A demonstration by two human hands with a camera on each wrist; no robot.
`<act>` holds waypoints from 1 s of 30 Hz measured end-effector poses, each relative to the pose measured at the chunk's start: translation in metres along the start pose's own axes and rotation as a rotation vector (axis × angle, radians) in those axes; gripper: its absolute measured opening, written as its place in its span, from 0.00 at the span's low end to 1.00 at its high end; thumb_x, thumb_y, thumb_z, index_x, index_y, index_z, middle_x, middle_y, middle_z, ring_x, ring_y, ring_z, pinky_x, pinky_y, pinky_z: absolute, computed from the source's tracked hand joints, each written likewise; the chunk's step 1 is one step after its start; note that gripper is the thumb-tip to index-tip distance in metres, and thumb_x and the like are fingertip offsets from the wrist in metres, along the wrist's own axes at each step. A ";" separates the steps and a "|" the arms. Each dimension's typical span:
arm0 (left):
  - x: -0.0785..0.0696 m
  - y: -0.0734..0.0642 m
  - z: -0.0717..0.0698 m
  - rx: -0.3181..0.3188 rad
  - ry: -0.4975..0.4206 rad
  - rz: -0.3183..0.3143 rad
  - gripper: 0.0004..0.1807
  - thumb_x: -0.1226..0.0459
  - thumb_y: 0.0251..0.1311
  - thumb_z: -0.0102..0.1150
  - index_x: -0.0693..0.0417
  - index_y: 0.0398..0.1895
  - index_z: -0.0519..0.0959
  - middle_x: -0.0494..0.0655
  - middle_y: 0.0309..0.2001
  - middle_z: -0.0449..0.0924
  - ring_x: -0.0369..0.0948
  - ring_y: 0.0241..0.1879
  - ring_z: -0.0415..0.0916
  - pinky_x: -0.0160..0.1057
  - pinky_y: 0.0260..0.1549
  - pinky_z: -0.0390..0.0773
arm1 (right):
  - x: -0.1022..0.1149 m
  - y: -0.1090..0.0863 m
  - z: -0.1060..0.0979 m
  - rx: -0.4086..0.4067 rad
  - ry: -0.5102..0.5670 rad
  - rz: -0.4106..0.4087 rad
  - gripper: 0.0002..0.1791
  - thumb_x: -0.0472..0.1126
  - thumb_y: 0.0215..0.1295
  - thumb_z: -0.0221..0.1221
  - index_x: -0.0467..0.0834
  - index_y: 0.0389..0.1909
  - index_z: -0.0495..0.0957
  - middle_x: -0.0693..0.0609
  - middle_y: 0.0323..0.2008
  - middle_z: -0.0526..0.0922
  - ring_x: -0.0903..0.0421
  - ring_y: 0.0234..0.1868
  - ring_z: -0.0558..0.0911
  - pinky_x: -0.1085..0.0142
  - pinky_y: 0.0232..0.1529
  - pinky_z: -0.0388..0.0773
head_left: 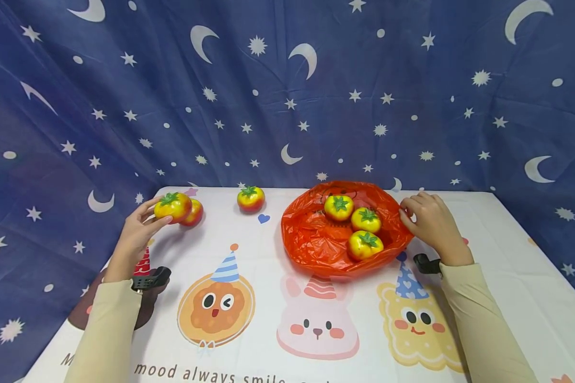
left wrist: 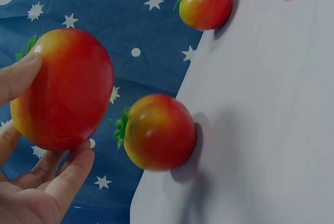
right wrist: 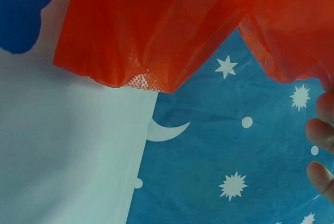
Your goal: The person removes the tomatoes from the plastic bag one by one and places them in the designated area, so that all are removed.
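My left hand (head_left: 139,226) grips a shiny yellow-and-red tomato (head_left: 171,207) with a green leafy top, raised above the table's left side. In the left wrist view, thumb and fingers wrap the held tomato (left wrist: 68,91) from opposite sides. Just behind it a second tomato (head_left: 195,214) lies on the cloth, and another tomato (head_left: 251,200) sits farther right. A red plastic bag (head_left: 311,242) lies spread open with three tomatoes inside, one being the nearest tomato (head_left: 364,245). My right hand (head_left: 428,221) pinches the bag's right rim; in the right wrist view only a few fingertips (right wrist: 319,130) show.
A white tablecloth (head_left: 263,298) printed with cartoon faces and lettering covers the table. Behind it hangs a dark blue curtain (head_left: 249,127) with moons and stars, which also runs along both sides. Each wrist wears a black camera, such as the left camera (head_left: 150,279).
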State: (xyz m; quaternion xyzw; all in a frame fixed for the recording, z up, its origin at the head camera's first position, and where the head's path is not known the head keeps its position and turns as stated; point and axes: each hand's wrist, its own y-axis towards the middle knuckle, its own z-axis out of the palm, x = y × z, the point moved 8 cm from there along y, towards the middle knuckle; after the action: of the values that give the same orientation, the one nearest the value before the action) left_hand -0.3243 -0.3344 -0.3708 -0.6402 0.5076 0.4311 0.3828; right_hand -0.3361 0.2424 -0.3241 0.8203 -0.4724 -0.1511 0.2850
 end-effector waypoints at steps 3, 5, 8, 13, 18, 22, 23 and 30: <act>0.002 0.000 -0.002 -0.002 0.001 -0.004 0.40 0.51 0.59 0.58 0.40 0.73 0.52 0.60 0.72 0.47 0.57 0.70 0.51 0.52 0.66 0.59 | 0.000 0.000 0.000 -0.001 -0.001 -0.003 0.05 0.31 0.47 0.65 0.37 0.25 0.78 0.46 0.19 0.77 0.50 0.27 0.72 0.50 0.38 0.76; 0.003 0.000 -0.003 -0.006 0.006 -0.009 0.40 0.50 0.59 0.58 0.40 0.73 0.52 0.60 0.72 0.47 0.56 0.69 0.52 0.50 0.65 0.60 | 0.000 -0.001 0.000 -0.003 0.000 -0.003 0.05 0.31 0.47 0.65 0.37 0.25 0.78 0.46 0.19 0.77 0.50 0.27 0.72 0.51 0.38 0.76; 0.006 0.001 -0.004 -0.019 0.005 -0.026 0.41 0.50 0.59 0.58 0.40 0.73 0.52 0.59 0.73 0.47 0.55 0.69 0.53 0.48 0.64 0.61 | -0.001 -0.001 0.000 -0.004 -0.003 0.001 0.05 0.31 0.47 0.65 0.37 0.25 0.78 0.46 0.19 0.77 0.50 0.27 0.72 0.51 0.37 0.76; 0.010 0.002 -0.008 -0.046 -0.007 -0.051 0.41 0.51 0.59 0.59 0.40 0.73 0.52 0.59 0.73 0.46 0.56 0.70 0.51 0.42 0.62 0.62 | 0.000 -0.001 0.001 -0.004 -0.004 0.002 0.05 0.31 0.47 0.65 0.37 0.25 0.79 0.46 0.19 0.78 0.50 0.27 0.72 0.50 0.38 0.76; 0.025 0.011 -0.019 -0.074 -0.031 -0.057 0.40 0.51 0.55 0.63 0.34 0.71 0.57 0.53 0.73 0.49 0.51 0.69 0.55 0.34 0.61 0.67 | 0.000 0.000 0.001 -0.010 0.001 -0.003 0.05 0.31 0.47 0.65 0.37 0.25 0.79 0.46 0.18 0.78 0.50 0.27 0.72 0.50 0.38 0.76; 0.037 0.016 -0.028 -0.095 -0.090 -0.046 0.38 0.52 0.51 0.67 0.31 0.67 0.63 0.49 0.69 0.56 0.42 0.61 0.63 0.23 0.50 0.74 | 0.000 0.000 0.001 -0.002 -0.002 0.000 0.05 0.32 0.47 0.65 0.37 0.25 0.79 0.46 0.19 0.78 0.50 0.27 0.72 0.50 0.37 0.76; 0.035 0.015 -0.028 -0.095 -0.095 -0.038 0.38 0.52 0.52 0.67 0.32 0.67 0.63 0.50 0.69 0.56 0.42 0.61 0.63 0.23 0.50 0.74 | 0.000 0.000 0.001 -0.003 0.000 0.001 0.05 0.32 0.47 0.65 0.37 0.25 0.79 0.46 0.19 0.78 0.50 0.27 0.72 0.49 0.38 0.76; 0.025 0.003 -0.027 -0.102 -0.169 -0.061 0.40 0.57 0.54 0.65 0.38 0.70 0.59 0.55 0.72 0.48 0.48 0.65 0.57 0.27 0.54 0.67 | 0.000 0.000 0.002 -0.003 -0.004 0.004 0.05 0.31 0.47 0.65 0.37 0.25 0.78 0.46 0.19 0.78 0.49 0.27 0.72 0.48 0.39 0.77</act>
State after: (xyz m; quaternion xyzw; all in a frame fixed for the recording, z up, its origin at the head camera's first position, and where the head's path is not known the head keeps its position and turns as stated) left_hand -0.3200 -0.3675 -0.3851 -0.6355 0.4312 0.4968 0.4042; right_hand -0.3369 0.2423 -0.3258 0.8186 -0.4744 -0.1526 0.2855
